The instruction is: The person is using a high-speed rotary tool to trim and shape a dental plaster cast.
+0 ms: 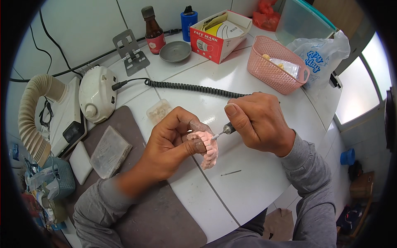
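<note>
While tight around dental model [210, 155] and handpiece [228, 128], hands [169, 138] [262, 124] near cord [186, 86] and loose bit [230, 172].

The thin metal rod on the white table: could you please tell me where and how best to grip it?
The thin metal rod is probably best pinched across its middle, from above and the right: it lies flat and slender, while the dental model is held to its left.

Head-worn fisheye
Looks down, close above left hand [170, 139] and right hand [262, 126], across the desk [252, 192] from its near edge.
</note>
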`<action>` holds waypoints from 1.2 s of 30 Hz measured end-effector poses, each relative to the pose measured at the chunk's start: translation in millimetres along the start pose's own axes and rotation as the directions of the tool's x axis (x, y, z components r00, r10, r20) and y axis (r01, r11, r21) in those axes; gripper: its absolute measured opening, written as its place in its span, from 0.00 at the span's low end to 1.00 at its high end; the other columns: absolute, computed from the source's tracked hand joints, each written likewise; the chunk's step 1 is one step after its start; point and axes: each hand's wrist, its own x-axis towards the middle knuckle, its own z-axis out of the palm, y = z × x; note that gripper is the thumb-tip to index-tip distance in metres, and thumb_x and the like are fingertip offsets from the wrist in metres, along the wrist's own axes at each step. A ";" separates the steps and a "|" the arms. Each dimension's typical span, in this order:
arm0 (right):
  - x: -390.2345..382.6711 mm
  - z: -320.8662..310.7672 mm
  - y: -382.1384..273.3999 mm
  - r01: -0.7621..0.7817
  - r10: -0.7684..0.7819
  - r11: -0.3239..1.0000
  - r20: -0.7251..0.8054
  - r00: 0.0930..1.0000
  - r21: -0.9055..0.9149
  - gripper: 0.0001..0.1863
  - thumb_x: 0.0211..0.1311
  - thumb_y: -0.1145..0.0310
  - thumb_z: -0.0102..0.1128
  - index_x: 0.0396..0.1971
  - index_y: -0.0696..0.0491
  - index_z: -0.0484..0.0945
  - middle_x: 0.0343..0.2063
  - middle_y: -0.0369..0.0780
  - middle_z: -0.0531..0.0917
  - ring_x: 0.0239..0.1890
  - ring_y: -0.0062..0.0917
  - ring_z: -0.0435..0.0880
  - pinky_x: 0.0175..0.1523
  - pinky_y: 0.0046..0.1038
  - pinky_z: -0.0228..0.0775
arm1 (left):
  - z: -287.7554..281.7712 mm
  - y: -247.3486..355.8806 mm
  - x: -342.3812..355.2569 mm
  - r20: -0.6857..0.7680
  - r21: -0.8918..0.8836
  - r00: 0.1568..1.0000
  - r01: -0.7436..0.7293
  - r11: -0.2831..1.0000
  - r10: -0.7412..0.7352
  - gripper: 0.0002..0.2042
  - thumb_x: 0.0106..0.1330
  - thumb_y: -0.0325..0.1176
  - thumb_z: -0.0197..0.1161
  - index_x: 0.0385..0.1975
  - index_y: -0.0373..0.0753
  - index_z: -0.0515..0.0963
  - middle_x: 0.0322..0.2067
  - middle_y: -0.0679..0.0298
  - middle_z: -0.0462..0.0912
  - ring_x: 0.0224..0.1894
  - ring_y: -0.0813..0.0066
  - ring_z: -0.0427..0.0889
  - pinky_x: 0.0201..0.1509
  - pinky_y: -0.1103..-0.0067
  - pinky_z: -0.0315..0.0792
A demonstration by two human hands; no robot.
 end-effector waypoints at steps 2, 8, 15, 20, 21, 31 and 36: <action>-0.2 -0.1 0.1 -0.001 0.001 1.000 -0.003 1.000 -0.005 0.25 0.81 0.59 0.55 0.19 0.52 0.81 0.13 0.41 0.77 0.13 0.39 0.75 0.23 0.40 0.64 | 1.0 1.4 0.3 0.001 -0.015 1.000 -0.001 1.000 0.001 0.12 0.79 0.28 0.64 0.52 0.41 0.68 0.49 0.55 0.85 0.49 0.65 0.90 0.50 0.70 0.85; -0.5 0.4 0.6 -0.001 0.001 1.000 -0.005 1.000 -0.003 0.24 0.81 0.59 0.55 0.20 0.51 0.81 0.13 0.41 0.77 0.14 0.39 0.76 0.23 0.40 0.64 | 1.9 3.5 0.2 0.011 -0.013 1.000 0.009 1.000 -0.009 0.11 0.79 0.28 0.64 0.52 0.41 0.68 0.49 0.56 0.84 0.47 0.67 0.89 0.49 0.71 0.84; -0.2 -0.6 -0.6 -0.015 0.014 1.000 0.016 1.000 0.014 0.24 0.80 0.59 0.56 0.20 0.52 0.81 0.13 0.41 0.78 0.14 0.40 0.77 0.23 0.41 0.64 | 2.3 1.1 0.3 -0.004 0.007 1.000 -0.005 1.000 0.005 0.11 0.79 0.28 0.64 0.51 0.41 0.67 0.47 0.54 0.84 0.42 0.70 0.87 0.43 0.71 0.84; -0.2 -1.6 -0.9 -0.009 0.009 1.000 0.007 1.000 -0.004 0.23 0.79 0.59 0.57 0.20 0.52 0.82 0.13 0.41 0.78 0.14 0.39 0.77 0.23 0.41 0.64 | 3.3 3.3 0.9 0.001 0.017 1.000 -0.009 1.000 0.009 0.11 0.80 0.28 0.63 0.51 0.41 0.67 0.47 0.54 0.83 0.42 0.69 0.86 0.41 0.71 0.84; 0.1 -1.5 -0.8 -0.012 0.012 1.000 0.006 1.000 0.001 0.23 0.79 0.60 0.57 0.20 0.52 0.82 0.13 0.41 0.79 0.14 0.39 0.77 0.23 0.41 0.64 | 3.7 3.6 1.2 0.003 -0.008 1.000 -0.008 1.000 0.008 0.11 0.80 0.28 0.63 0.51 0.41 0.67 0.47 0.53 0.83 0.41 0.69 0.86 0.41 0.70 0.84; 0.8 -2.9 -0.3 0.002 -0.002 0.999 0.002 1.000 -0.035 0.22 0.79 0.60 0.57 0.20 0.51 0.82 0.13 0.40 0.79 0.14 0.38 0.77 0.22 0.40 0.64 | 1.4 0.5 -0.7 -0.012 -0.008 1.000 0.009 1.000 -0.009 0.11 0.80 0.28 0.63 0.52 0.40 0.67 0.47 0.52 0.83 0.41 0.68 0.86 0.40 0.70 0.83; 0.2 -3.3 0.0 -0.001 0.001 0.999 0.005 1.000 -0.040 0.22 0.79 0.60 0.57 0.20 0.51 0.82 0.13 0.40 0.79 0.14 0.38 0.77 0.22 0.40 0.63 | 1.5 0.6 0.1 -0.017 0.019 1.000 -0.007 1.000 0.007 0.11 0.79 0.28 0.64 0.52 0.40 0.67 0.47 0.53 0.84 0.43 0.68 0.87 0.43 0.70 0.83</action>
